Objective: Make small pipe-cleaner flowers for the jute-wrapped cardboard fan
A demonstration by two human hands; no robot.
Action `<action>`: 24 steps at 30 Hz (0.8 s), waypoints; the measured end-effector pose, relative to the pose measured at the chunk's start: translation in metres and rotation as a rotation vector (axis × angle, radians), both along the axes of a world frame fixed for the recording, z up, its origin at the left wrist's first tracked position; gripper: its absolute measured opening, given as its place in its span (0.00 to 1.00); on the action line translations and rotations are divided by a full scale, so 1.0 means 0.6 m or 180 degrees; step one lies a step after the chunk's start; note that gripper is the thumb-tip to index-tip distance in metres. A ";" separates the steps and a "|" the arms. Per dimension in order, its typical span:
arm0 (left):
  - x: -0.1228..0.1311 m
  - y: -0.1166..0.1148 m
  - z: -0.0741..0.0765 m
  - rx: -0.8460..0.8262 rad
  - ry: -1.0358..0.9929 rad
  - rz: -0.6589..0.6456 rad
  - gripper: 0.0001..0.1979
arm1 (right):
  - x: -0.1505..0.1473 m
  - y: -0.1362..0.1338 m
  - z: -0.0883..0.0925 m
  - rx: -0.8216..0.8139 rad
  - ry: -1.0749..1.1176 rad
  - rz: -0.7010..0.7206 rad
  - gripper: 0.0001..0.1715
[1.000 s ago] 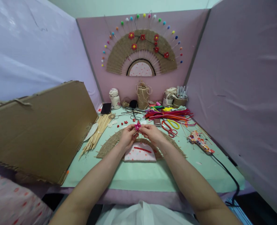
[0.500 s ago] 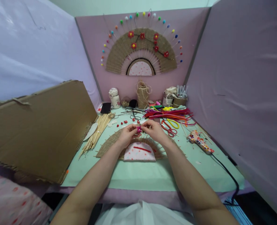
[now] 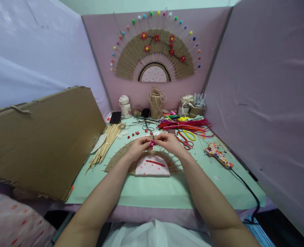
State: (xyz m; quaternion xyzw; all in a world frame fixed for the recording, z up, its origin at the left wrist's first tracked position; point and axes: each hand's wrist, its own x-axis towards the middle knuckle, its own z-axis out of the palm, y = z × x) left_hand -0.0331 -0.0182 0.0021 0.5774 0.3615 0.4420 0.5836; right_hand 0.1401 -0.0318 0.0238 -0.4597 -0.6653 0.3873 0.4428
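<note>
Between my two hands is a small magenta flower [image 3: 152,143], apparently bent from fuzzy pipe cleaner. My left hand [image 3: 138,148] pinches it from the left, fingertips closed. From the other side, my right hand [image 3: 168,143] has thumb and forefinger pressed together at the flower's edge; the fingertips partly hide the grip. Below my hands lies a woven twine fan [image 3: 120,155] with thin sticks through it. Its base is a white half-round pad [image 3: 144,168] with pink dots, and a red pipe cleaner strip [image 3: 155,163] rests on top.
Red scissors [image 3: 184,140] and bundled pipe cleaners [image 3: 185,124] lie to the right, beside a glue gun [image 3: 217,155] with its cord. Wooden sticks [image 3: 107,145] and a cardboard sheet [image 3: 44,140] are at left. Behind stand a twine spool [image 3: 156,104] and a white jar [image 3: 125,107].
The magenta flower has turned slightly between my fingertips. Both hands stay in nearly the same place, and the whole view has shifted a little.
</note>
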 end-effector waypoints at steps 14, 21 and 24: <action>-0.008 0.001 0.013 0.0380 0.0581 -0.0223 0.08 | 0.000 0.002 -0.004 -0.1062 0.0764 0.0471 0.06; -0.014 0.004 0.010 0.0388 0.0724 -0.0218 0.10 | -0.001 -0.004 0.003 -0.0869 0.0522 0.0332 0.09; -0.014 0.004 0.010 0.0390 0.0780 -0.0263 0.09 | 0.000 -0.004 0.001 -0.0827 0.0459 0.0398 0.09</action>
